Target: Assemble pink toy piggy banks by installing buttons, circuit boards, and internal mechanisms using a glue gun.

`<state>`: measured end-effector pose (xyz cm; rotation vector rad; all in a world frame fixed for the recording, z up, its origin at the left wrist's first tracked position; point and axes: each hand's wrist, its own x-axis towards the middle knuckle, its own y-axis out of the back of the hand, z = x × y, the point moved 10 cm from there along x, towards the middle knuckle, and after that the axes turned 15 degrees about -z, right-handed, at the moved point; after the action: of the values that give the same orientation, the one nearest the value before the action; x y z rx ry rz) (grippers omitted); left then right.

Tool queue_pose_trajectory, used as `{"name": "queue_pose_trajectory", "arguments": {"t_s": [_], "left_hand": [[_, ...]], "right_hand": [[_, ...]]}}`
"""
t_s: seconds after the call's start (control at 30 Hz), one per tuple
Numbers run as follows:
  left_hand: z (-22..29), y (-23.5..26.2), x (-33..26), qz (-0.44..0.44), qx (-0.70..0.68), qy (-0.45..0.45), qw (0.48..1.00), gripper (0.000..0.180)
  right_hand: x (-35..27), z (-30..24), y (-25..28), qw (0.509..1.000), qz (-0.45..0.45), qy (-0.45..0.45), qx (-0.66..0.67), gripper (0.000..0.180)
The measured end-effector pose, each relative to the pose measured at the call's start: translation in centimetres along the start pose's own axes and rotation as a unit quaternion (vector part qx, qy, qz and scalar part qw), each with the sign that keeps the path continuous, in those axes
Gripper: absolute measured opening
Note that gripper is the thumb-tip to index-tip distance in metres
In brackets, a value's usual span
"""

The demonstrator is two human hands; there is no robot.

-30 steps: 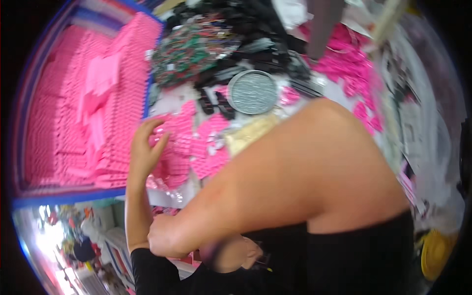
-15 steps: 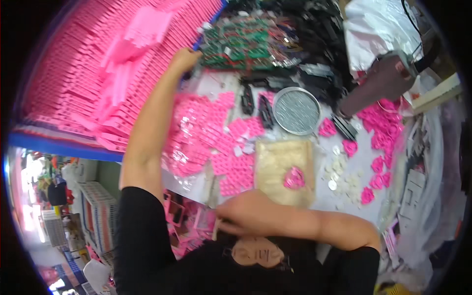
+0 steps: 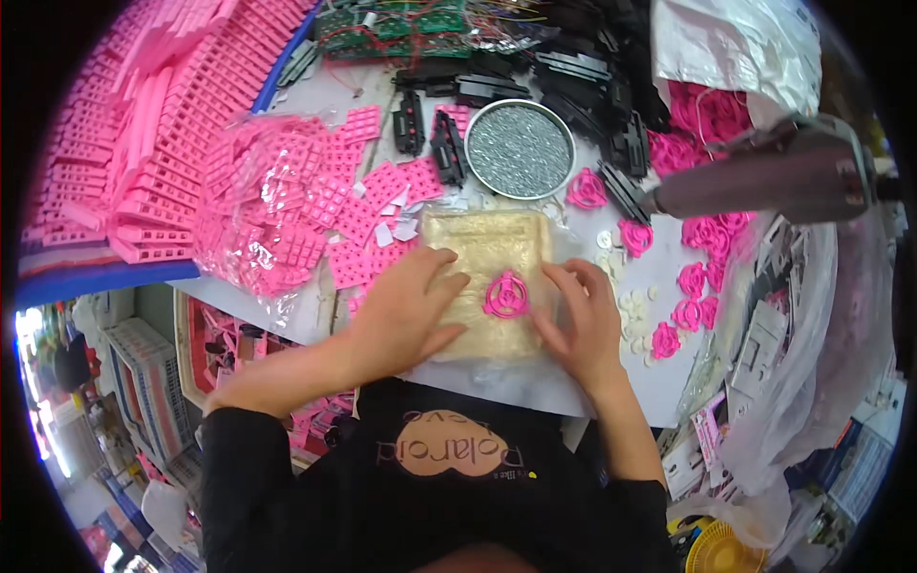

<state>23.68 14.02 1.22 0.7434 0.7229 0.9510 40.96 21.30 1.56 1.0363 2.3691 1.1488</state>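
A round pink plastic part [image 3: 506, 294] with an open ring lies on a tan, plastic-wrapped pad [image 3: 487, 234] in front of me. My left hand [image 3: 406, 301] rests at the pad's left edge, fingers spread and holding nothing. At the pad's right edge is my right hand [image 3: 578, 310], its fingers apart and curved toward the pink part without gripping it. Small white discs [image 3: 635, 310] are scattered just right of that hand. Beyond the pad stands a round tin [image 3: 522, 149] full of small silvery screws.
Pink keypad sheets [image 3: 267, 201], partly bagged, lie left beside a blue-edged bin of pink strips [image 3: 181, 124]. Black plastic parts [image 3: 573, 86] and green circuit boards [image 3: 392, 29] fill the back. An electric screwdriver [image 3: 764, 177] juts in from the right above more pink parts [image 3: 712, 234].
My left hand has come back from the far bin edge to the pad. My right hand has moved from near my body to the pad's right side. The view has shifted.
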Motion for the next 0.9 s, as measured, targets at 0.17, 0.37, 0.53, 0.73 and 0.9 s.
{"name": "queue_pose_trajectory", "arguments": {"t_s": [0.17,0.37,0.53,0.73,0.9], "left_hand": [[-0.6,-3.9,-0.3,0.026,0.006,-0.022,0.999,0.064],[-4.2,3.1,-1.6,0.085,-0.042,-0.017,0.995,0.038],[-9.8,12.7,-8.0,0.181,0.081,0.158,0.967,0.017],[-21.3,33.3,-25.5,0.519,0.22,0.346,0.75,0.045],[-33.6,42.6,-26.5,0.443,0.183,0.491,0.727,0.063]], "right_hand": [[1.9,-0.5,-1.6,0.995,-0.078,0.021,-0.061,0.046],[1.1,-0.5,-1.3,0.997,-0.055,0.003,-0.052,0.042],[-0.2,0.0,-0.1,0.999,-0.04,0.013,0.018,0.036],[-1.3,1.1,0.6,0.995,-0.051,-0.003,0.082,0.032],[-0.7,-0.7,0.8,0.996,-0.043,0.064,0.036,0.026]]}}
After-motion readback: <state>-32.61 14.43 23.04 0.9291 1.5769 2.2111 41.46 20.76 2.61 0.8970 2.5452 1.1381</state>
